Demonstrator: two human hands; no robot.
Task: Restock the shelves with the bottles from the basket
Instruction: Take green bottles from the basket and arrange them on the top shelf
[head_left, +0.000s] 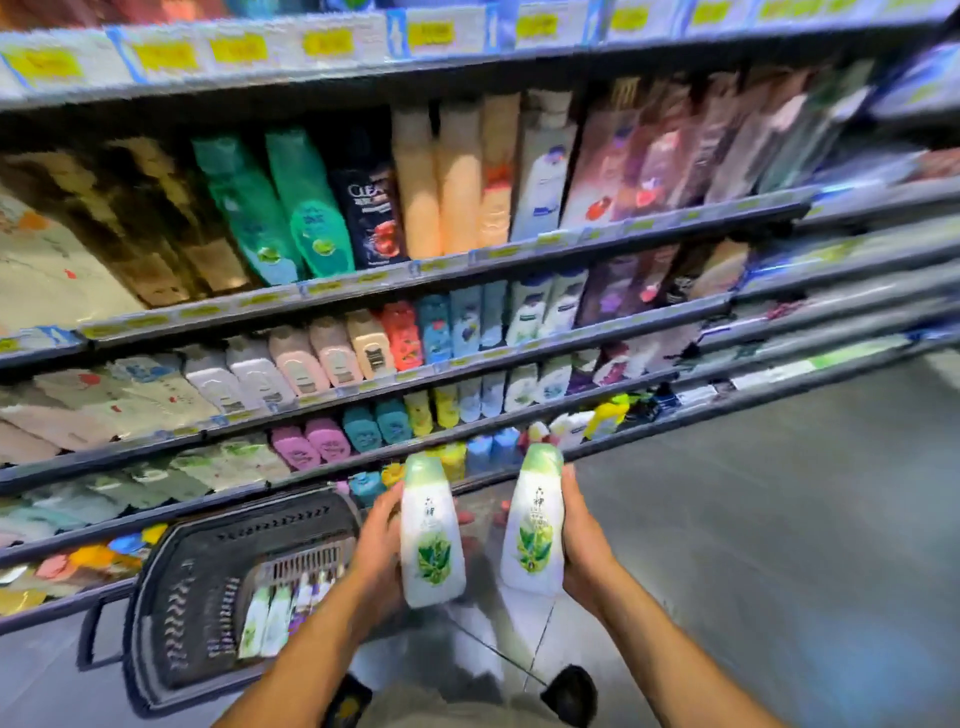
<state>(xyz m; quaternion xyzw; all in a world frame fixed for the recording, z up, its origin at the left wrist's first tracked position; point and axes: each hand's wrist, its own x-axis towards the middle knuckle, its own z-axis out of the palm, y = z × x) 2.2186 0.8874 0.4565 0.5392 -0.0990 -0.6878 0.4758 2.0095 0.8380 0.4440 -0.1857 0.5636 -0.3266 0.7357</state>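
Observation:
I hold two matching white bottles with green caps and a leaf print, both upright in front of me. My left hand (375, 551) grips the left bottle (431, 530) from its left side. My right hand (584, 545) grips the right bottle (535, 519) from its right side. Below and to the left, a dark plastic basket (176, 597) stands on the floor with several more bottles (275, 618) inside. The shelves (467, 270) rise ahead, packed with rows of coloured bottles.
Shelf rails with yellow price tags (327, 41) run across the view in several tiers. Grey floor (779, 519) stretches out to the right of the shelving. My dark shoes (571, 693) show at the bottom. The picture is blurred toward its edges.

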